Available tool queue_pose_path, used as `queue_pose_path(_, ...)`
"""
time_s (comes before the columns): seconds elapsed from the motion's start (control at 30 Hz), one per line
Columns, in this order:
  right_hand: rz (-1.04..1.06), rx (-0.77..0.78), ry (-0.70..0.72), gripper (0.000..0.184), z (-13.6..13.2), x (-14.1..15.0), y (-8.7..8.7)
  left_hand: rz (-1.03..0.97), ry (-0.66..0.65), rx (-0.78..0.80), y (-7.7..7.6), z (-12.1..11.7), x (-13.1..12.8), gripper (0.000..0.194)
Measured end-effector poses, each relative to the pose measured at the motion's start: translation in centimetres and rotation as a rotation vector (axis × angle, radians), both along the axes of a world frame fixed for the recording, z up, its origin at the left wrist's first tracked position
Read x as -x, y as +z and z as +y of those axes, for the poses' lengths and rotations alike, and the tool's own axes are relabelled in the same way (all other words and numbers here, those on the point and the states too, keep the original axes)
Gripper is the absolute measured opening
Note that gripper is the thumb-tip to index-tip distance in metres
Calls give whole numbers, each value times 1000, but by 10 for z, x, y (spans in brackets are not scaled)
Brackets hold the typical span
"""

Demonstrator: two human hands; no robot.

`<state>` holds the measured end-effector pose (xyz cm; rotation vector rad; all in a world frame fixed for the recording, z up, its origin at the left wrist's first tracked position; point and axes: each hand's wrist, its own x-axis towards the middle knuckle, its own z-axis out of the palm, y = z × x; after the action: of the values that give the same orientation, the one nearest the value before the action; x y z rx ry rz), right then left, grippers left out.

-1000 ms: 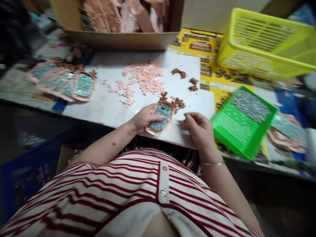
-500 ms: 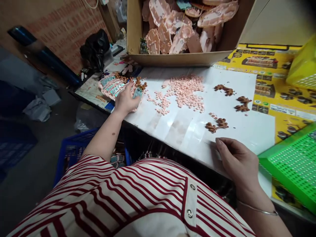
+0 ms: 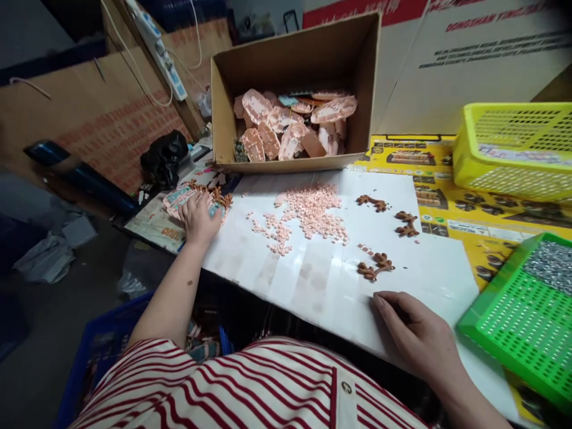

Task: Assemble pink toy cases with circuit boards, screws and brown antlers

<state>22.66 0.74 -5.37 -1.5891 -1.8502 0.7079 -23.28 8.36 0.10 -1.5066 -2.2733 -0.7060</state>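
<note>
My left hand (image 3: 200,219) lies over a row of pink pieces with teal panels (image 3: 173,201) at the left end of the table, its fingers spread across them. Brown antler-shaped parts (image 3: 220,196) stick out along the far side of that row. My right hand (image 3: 417,330) rests at the table's near edge, loosely closed, with thumb and forefinger together and nothing visible in it. Beyond it lies a brown antler-shaped part (image 3: 376,268). Two more, one antler part (image 3: 406,224) and another (image 3: 372,202), lie farther back. Small pink pieces (image 3: 315,211) form a heap mid-table.
A cardboard box (image 3: 286,165) of pink shells stands at the back. On the right are a yellow basket (image 3: 513,179) and a green tray (image 3: 513,333) holding small metal parts. A blue crate (image 3: 98,339) sits below the table, left. Black plastic (image 3: 164,158) lies back left.
The camera view has tilted up, so the scene sits lower and more of the box and baskets shows. My left hand's fingers have spread over the row of pieces. My right hand stays near the edge.
</note>
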Motion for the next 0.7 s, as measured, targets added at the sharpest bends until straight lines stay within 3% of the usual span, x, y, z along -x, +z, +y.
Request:
queue_pose_path(0.1,-58,6,44,36,1,-2,-7,26,-131,-127,21,32,-12,51)
queue_pose_path(0.2,-72,15,37,37,0,-2,-9,68,-272,-185,50,81,-28,44)
queue_pose_path(0.33,-49,43,-12,35,-1,1,-7,134,-471,5,82,157,-45,34)
queue_pose_path(0.47,-18,42,-49,35,-1,6,-2,379,-492,278,92,217,-53,42)
queue_pose_path(0.57,4,33,-61,36,0,9,0,511,-399,368,90,239,-51,38)
queue_pose_path(0.7,18,43,-82,36,-3,10,1,407,-424,240,95,232,-37,28)
